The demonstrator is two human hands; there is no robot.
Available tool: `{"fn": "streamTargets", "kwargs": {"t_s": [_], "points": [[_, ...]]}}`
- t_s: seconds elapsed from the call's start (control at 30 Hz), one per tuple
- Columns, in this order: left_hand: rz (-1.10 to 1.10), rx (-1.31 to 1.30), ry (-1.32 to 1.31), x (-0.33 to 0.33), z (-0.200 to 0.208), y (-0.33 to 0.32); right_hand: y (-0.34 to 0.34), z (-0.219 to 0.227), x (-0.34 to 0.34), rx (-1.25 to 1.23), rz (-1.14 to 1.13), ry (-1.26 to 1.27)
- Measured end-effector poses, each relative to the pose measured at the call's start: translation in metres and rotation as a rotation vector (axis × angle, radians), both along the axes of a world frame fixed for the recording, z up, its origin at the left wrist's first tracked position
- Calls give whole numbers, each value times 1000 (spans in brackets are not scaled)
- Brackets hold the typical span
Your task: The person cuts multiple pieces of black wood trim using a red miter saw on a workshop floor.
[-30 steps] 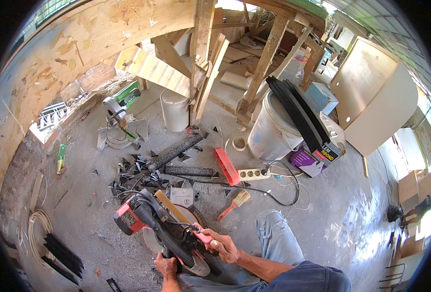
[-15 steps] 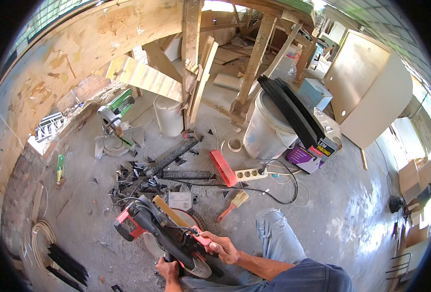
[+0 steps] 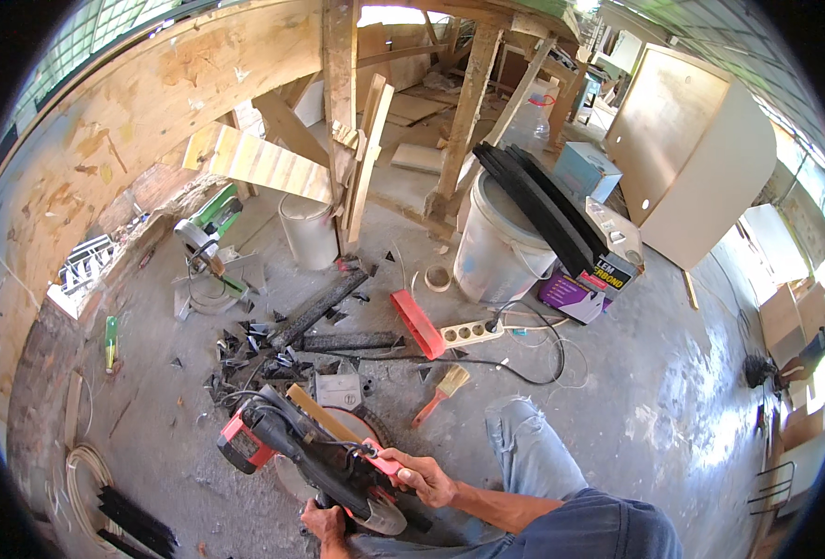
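In front of me on the floor stands a red and black miter saw (image 3: 287, 433) with a round blade. My right hand (image 3: 426, 478) is closed around its red handle (image 3: 381, 460). Lower down, my left hand (image 3: 327, 524) is closed on a dark part at the near end of the saw; its fingers are partly hidden. A yellowish wooden strip (image 3: 324, 415) runs along the saw beside the handle. Just beyond the saw lie black offcuts (image 3: 235, 352) and two long dark bars (image 3: 317, 306).
Beyond the saw are a red-handled brush (image 3: 441, 395), a red channel-shaped piece (image 3: 416, 323) and a power strip (image 3: 471, 334) with a black cable. Black strips (image 3: 545, 210) rest on a white bucket (image 3: 496, 247). A green saw (image 3: 209, 233) and screwdriver (image 3: 111, 345) lie left.
My view has turned slightly, so the background sits a little farther left. Both hands keep their hold on the saw, with hardly any visible movement.
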State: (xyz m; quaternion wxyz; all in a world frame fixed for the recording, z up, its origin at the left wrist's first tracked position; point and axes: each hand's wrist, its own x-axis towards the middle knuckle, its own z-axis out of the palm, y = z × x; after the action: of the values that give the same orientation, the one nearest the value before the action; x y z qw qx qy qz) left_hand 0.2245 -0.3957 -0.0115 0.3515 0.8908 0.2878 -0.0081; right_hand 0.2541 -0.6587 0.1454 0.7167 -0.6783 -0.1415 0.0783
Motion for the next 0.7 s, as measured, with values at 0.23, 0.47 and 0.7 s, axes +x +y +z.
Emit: {"fn": "streamTargets", "kwargs": {"t_s": [0.23,0.47,0.7], "points": [[-52,9,-33,0,1,6,2,-12,-2,26,-6,0],[-32,-26,28,3,22,-5,1,-15,-6,16,-64,-74],[14,16,0,2,16,-1,0,-7,-6,-12,-18,11]]}}
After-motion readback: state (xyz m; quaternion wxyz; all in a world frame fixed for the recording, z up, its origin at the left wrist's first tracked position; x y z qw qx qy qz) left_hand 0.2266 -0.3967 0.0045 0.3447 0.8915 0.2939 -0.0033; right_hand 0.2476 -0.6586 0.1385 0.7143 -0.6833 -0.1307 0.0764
